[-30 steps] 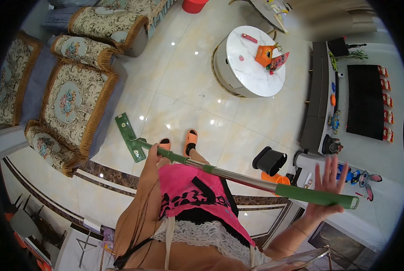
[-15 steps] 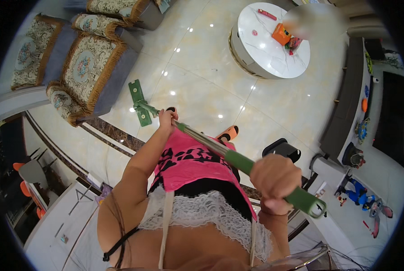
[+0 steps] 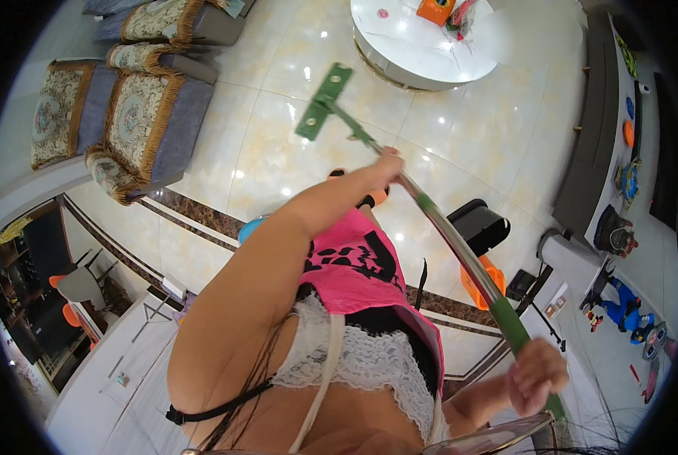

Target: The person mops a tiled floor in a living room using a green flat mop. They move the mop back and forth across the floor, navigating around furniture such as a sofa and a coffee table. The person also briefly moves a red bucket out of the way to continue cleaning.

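Observation:
A flat mop with a green plate head (image 3: pixel 324 102) and a silver-and-green pole (image 3: pixel 460 250) runs slantwise across the view. Its head stands over the shiny tiles ahead, short of the round table; whether it touches the floor I cannot tell. My left hand (image 3: pixel 388 167), arm stretched forward, is wrapped round the lower pole close to the head. At the lower right my right hand (image 3: pixel 538 377) grips the green upper handle (image 3: pixel 508 322) near its end. No cloth shows on the plate's visible upper face.
A round white table (image 3: pixel 407 49) stands ahead, with an orange packet (image 3: pixel 435 9) on it. Armchairs with fringed covers (image 3: pixel 138 114) are at the left. A black bin (image 3: pixel 479 227) and an orange container (image 3: pixel 484 282) are to the right, near a long dark cabinet (image 3: pixel 584 136).
The mop head has swung from beside the armchair forward and to the right. My left hand has reached forward with the pole, while my right hand has drawn back and right. The view has shifted.

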`<state>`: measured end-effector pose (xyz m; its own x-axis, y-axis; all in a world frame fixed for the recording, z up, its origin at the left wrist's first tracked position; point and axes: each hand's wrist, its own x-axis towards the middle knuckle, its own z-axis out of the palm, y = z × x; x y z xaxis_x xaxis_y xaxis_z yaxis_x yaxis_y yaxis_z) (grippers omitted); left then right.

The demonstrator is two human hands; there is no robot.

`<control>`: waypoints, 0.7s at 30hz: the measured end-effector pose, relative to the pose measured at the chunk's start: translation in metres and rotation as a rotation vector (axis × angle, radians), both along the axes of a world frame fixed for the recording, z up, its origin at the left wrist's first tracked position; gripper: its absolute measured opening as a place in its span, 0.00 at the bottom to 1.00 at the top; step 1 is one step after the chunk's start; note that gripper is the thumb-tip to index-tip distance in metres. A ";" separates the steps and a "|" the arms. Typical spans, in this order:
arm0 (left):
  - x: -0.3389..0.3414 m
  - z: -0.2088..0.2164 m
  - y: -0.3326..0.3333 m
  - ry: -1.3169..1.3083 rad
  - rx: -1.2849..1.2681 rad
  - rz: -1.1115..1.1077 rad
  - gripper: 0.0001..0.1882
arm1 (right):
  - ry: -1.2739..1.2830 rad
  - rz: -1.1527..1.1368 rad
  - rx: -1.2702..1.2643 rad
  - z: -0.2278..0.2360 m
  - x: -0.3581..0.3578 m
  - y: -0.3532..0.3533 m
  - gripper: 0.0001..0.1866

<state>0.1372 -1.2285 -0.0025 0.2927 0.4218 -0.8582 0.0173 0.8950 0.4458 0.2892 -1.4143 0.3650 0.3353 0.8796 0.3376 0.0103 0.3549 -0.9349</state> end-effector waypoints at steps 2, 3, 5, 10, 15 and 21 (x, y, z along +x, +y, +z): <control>0.035 -0.011 -0.046 -0.188 -0.040 -0.068 0.27 | -0.061 -0.032 -0.048 0.016 0.028 -0.045 0.15; 0.062 0.010 -0.065 -0.204 -0.079 -0.188 0.25 | -0.093 -0.035 -0.050 0.035 0.027 -0.070 0.13; 0.081 0.038 -0.100 -0.228 -0.128 -0.291 0.23 | -0.109 0.050 -0.036 0.062 0.034 -0.106 0.08; 0.082 0.040 -0.122 -0.295 -0.117 -0.236 0.19 | 0.017 -0.337 0.178 0.065 0.004 -0.118 0.08; 0.044 0.077 -0.113 -0.320 -0.095 -0.128 0.20 | -0.154 0.197 0.237 0.097 -0.005 -0.074 0.09; -0.004 0.043 -0.076 -0.172 0.025 0.089 0.17 | -0.065 0.229 0.235 0.069 -0.030 -0.036 0.10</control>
<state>0.1334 -1.3049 0.0401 0.3948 0.4733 -0.7875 -0.1404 0.8781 0.4574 0.2596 -1.4504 0.4345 0.1090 0.8252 0.5542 -0.0372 0.5605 -0.8273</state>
